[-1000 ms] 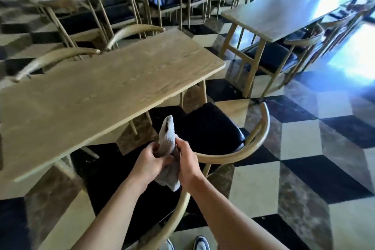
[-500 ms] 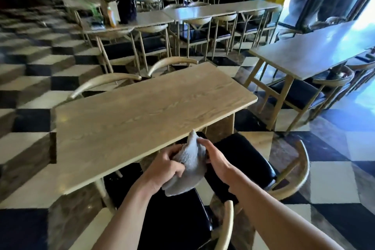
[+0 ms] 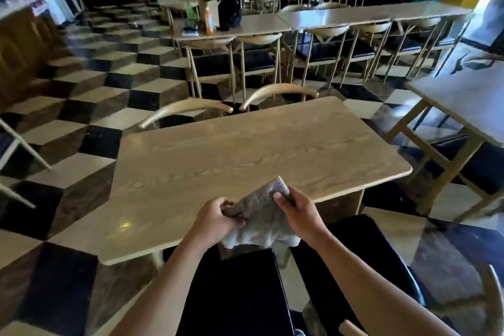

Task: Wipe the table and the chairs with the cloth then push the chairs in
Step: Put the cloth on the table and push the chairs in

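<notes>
A grey cloth (image 3: 261, 213) hangs spread between my left hand (image 3: 218, 219) and my right hand (image 3: 297, 213), just above the near edge of the light wooden table (image 3: 245, 155). Both hands pinch it by its upper corners. Two chairs with black seats stand pulled out below my arms: one near chair (image 3: 234, 292) under my left forearm and another near chair (image 3: 354, 262) to the right. On the far side, the curved wooden backs of two chairs (image 3: 188, 110) (image 3: 278, 90) show above the tabletop, tucked in.
Another table (image 3: 463, 101) with a dark-seated chair (image 3: 480, 169) stands to the right. Rows of tables and chairs (image 3: 327, 35) fill the back, with a bottle and bags (image 3: 210, 19) on one. People sit far behind. The floor (image 3: 81, 106) is black-and-cream checkered.
My view has swung up and left to face the table squarely. Both hands have risen with the cloth to the table's near edge and pulled it open from a bunched state.
</notes>
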Motion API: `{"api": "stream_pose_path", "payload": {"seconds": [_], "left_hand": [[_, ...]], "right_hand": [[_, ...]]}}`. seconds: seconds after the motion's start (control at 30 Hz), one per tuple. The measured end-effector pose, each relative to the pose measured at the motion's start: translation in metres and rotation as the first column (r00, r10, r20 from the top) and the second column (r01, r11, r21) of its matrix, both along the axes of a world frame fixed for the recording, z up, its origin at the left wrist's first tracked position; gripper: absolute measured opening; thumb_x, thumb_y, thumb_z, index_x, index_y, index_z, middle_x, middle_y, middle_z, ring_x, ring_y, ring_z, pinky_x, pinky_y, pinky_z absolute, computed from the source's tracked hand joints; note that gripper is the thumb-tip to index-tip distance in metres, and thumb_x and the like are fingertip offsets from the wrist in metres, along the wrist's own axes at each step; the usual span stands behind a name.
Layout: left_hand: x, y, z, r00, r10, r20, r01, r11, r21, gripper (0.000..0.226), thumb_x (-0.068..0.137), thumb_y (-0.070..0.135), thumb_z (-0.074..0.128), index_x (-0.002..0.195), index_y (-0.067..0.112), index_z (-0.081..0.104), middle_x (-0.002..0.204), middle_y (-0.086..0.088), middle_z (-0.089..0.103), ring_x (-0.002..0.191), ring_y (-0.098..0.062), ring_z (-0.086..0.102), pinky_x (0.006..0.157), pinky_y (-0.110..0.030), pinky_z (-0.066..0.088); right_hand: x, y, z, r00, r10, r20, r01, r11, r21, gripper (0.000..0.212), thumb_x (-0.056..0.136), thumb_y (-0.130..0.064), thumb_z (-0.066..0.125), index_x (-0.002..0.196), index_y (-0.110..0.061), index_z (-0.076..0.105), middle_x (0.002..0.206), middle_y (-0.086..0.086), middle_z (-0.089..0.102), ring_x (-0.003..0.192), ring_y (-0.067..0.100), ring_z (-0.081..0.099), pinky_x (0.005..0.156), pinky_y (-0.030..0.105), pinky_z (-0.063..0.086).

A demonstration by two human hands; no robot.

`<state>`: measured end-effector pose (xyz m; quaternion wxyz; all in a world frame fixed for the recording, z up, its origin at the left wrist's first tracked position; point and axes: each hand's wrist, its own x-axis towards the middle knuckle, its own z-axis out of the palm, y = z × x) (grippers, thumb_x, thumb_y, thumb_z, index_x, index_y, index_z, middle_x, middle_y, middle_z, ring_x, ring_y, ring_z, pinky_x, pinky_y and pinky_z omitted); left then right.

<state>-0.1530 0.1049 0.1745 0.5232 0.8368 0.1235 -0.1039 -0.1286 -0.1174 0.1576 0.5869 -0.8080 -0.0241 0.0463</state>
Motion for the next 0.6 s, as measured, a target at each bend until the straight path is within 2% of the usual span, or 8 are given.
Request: {"api": "stream_pose_path", "payload": {"seconds": [0.1,0.17,0.23,0.3,0.4,0.5,0.53,0.6], "left_hand": [[0.035,-0.008,-0.014,0.998,0.026,-0.059,-0.021,0.996,0.086,0.042,0.046,0.045,0.083,0.063,0.015,0.059,0.055,0.013,0.055,0.055,-0.006,0.05,0.053,-0.029,0.037],[0.052,-0.015,-0.02,0.991,0.059,-0.123,-0.054,0.998,0.044,0.043,0.042,0.043,0.084,0.069,0.015,0.065,0.057,0.013,0.065,0.055,-0.004,0.061,0.052,-0.025,0.043],[0.086,-0.024,-0.044,0.975,0.131,-0.18,-0.146,0.987,-0.074,0.046,0.044,0.031,0.091,0.079,0.013,0.068,0.072,0.004,0.074,0.07,-0.014,0.071,0.061,-0.027,0.05],[0.105,-0.031,-0.058,0.949,0.268,-0.168,-0.294,0.944,-0.148,0.042,0.054,0.014,0.092,0.084,0.014,0.063,0.085,-0.002,0.073,0.079,-0.022,0.07,0.068,-0.03,0.048],[0.144,-0.053,-0.095,0.913,0.399,-0.085,-0.407,0.907,-0.11,0.042,0.073,-0.004,0.082,0.087,0.027,0.057,0.091,0.007,0.066,0.08,-0.008,0.064,0.068,-0.024,0.047],[0.189,-0.064,-0.147,0.907,0.419,0.037,-0.418,0.908,-0.027,0.034,0.075,-0.014,0.069,0.102,0.007,0.062,0.094,-0.006,0.069,0.09,-0.027,0.067,0.067,-0.012,0.046],[0.203,-0.064,-0.162,0.898,0.436,0.055,-0.435,0.9,-0.031,0.036,0.076,-0.016,0.066,0.106,0.004,0.06,0.096,-0.008,0.069,0.096,-0.03,0.066,0.073,-0.015,0.047],[0.228,-0.064,-0.182,0.883,0.467,0.058,-0.466,0.884,-0.028,0.041,0.081,-0.01,0.066,0.117,0.006,0.056,0.104,-0.007,0.066,0.105,-0.032,0.064,0.087,-0.034,0.051]], "right_hand": [[0.045,-0.012,-0.019,0.998,0.058,0.037,-0.056,0.996,-0.073,0.043,0.089,-0.061,0.058,0.091,-0.019,0.064,0.083,0.004,0.07,0.075,0.017,0.066,0.066,0.033,0.05],[0.067,-0.022,-0.036,0.996,0.078,0.042,-0.074,0.993,-0.092,0.054,0.086,-0.069,0.052,0.094,-0.017,0.064,0.084,0.005,0.071,0.077,0.017,0.066,0.068,0.034,0.05],[0.1,-0.033,-0.064,0.998,0.066,-0.002,-0.066,0.997,-0.051,0.054,0.087,-0.069,0.051,0.1,-0.019,0.067,0.09,-0.001,0.073,0.084,0.012,0.068,0.075,0.03,0.051],[0.12,-0.034,-0.082,0.999,0.023,-0.041,-0.024,1.0,-0.018,0.04,0.092,-0.061,0.054,0.101,-0.025,0.069,0.09,-0.009,0.073,0.084,0.004,0.067,0.074,0.024,0.05],[0.162,-0.036,-0.116,0.995,-0.021,-0.1,0.013,0.997,-0.074,0.026,0.099,-0.045,0.056,0.09,-0.022,0.063,0.08,-0.013,0.07,0.074,0.002,0.064,0.065,0.021,0.047],[0.213,-0.027,-0.148,0.991,0.013,-0.135,-0.042,0.976,-0.215,0.028,0.1,-0.046,0.052,0.085,-0.023,0.053,0.072,-0.007,0.068,0.071,0.015,0.064,0.062,0.033,0.043],[0.228,-0.022,-0.157,0.992,0.024,-0.127,-0.059,0.959,-0.278,0.028,0.101,-0.049,0.049,0.086,-0.025,0.05,0.074,-0.003,0.069,0.073,0.025,0.064,0.06,0.035,0.04],[0.253,-0.017,-0.17,0.994,0.019,-0.108,-0.062,0.908,-0.414,0.03,0.102,-0.053,0.042,0.089,-0.027,0.045,0.078,0.006,0.069,0.075,0.035,0.062,0.058,0.036,0.036]]}}
